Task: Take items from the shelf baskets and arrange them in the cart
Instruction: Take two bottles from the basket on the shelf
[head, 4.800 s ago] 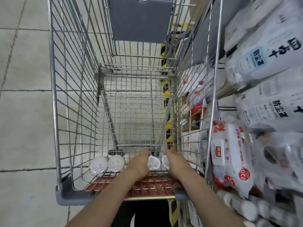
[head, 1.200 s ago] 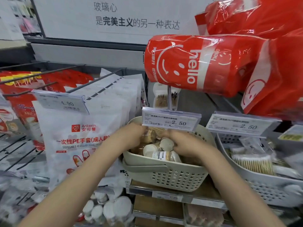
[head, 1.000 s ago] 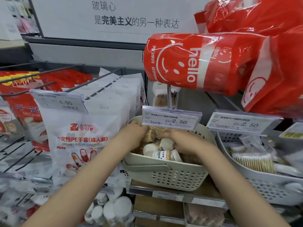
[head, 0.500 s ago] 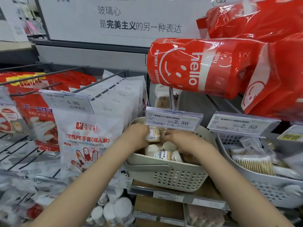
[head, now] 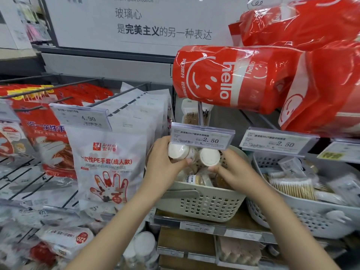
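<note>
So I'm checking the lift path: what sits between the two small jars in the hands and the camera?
In the head view, the 2.50 price tag overlaps the top of the left jar; the right jar shows just below it.

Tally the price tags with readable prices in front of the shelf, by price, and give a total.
4.90 tag: 1
2.50 tags: 2
Total: 3
A further tag at the right edge is too blurred to read.
</note>
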Motion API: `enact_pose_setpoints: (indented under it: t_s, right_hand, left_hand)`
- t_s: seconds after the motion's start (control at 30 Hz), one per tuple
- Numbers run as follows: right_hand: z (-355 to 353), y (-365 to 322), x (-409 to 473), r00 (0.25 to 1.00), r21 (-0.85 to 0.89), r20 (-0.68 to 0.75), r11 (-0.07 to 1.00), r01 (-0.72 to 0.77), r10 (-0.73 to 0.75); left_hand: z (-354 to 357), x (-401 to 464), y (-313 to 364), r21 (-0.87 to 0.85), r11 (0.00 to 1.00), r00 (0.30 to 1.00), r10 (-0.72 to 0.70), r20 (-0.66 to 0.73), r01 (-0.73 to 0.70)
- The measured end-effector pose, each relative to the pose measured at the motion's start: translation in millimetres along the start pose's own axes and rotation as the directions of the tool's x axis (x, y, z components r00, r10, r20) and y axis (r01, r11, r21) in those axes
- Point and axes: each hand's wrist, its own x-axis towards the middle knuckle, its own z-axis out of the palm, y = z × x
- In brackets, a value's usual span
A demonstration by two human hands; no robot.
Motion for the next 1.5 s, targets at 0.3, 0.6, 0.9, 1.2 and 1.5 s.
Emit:
enact_pose_setpoints:
  t_s: [0.3,0.6,0.9,1.2,1.5]
  right_hand:
    - [6,-36,-73,0.978,0.064,-0.188,0.992,0.108,-0.094]
    - [67,-106,-120,0.985,0.465,-0.167,0.878,0.109,-0.034]
    - [182,-183,-117,0.964,0.696,0.257,0.706,-0.132,-0.073]
    - [353,-293,-76,0.808,0.725,0.548,0.605,-0.329,-0.218]
    - [507,-349,-32,0.702,0.610,0.680,0.696,-0.379,-0.213]
  left_hand:
    - [-12,-85,20,-0.110,0.994,0.977,-0.001,-0.212,-0.023]
    - [-80,-204,19,-0.240,0.937,0.853,-0.332,-0.402,0.252]
    - [-189,-293,-16,-0.360,0.855,0.528,-0.515,-0.675,0.374]
    - [-328,-361,-74,-0.385,0.790,0.206,-0.526,-0.825,0.478]
    - [-428,-378,-179,-0.405,0.683,0.095,-0.569,-0.817,0.608]
